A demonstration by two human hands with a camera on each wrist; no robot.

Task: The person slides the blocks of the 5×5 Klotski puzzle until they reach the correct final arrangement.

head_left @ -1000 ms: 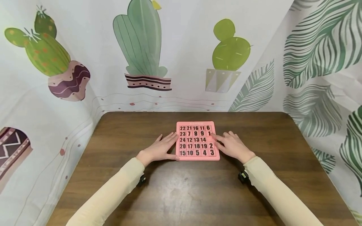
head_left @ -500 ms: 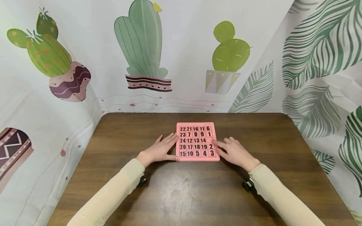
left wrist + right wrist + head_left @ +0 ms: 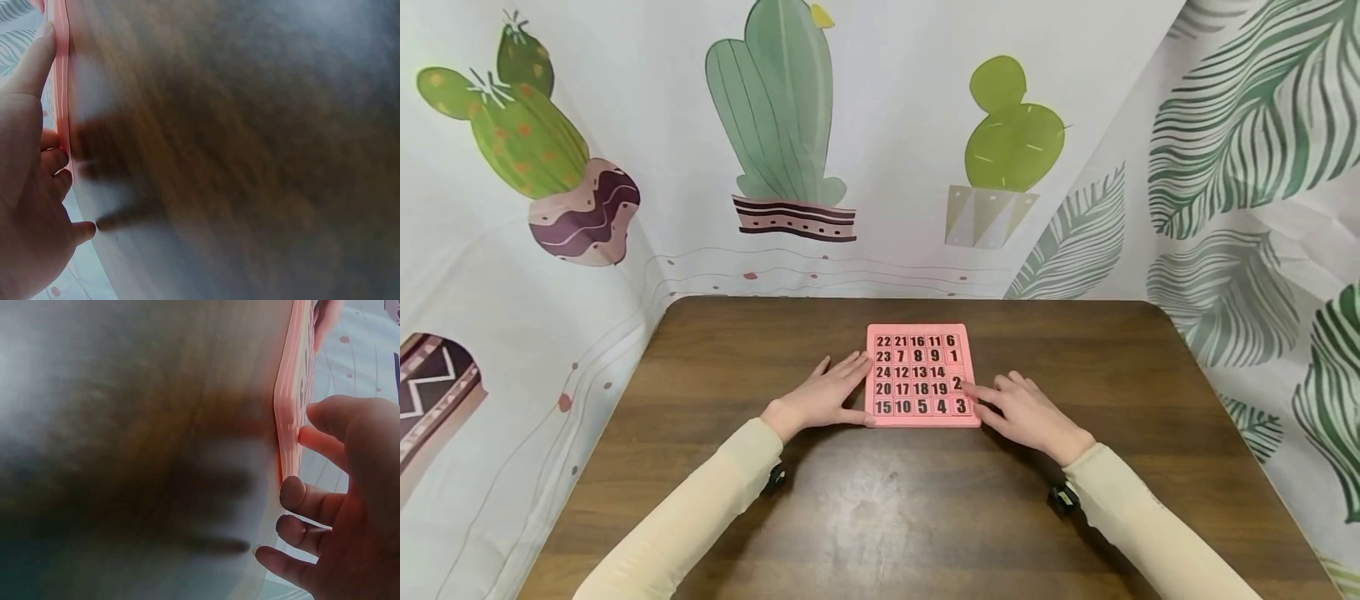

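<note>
Board of pink plastic (image 3: 917,330), near-square, round-cornered, sidewall ridged, lies flat toward the far edge of the dark wood-grain surface (image 3: 865,517). Square pink tiles with bold black numerals (image 3: 920,372) stand in rows. My left hand (image 3: 816,401): fingers straight, thumb spread, touching the board's left edge. My right hand (image 3: 1027,412): fingers parted, index tip touching the tile marked 2 (image 3: 957,384).

White backdrop (image 3: 895,150), printed cacti (image 3: 1015,146) and leaves (image 3: 1225,292), rises beyond far edge of brown tabletop (image 3: 760,333); glare (image 3: 872,521) toward near edge.
</note>
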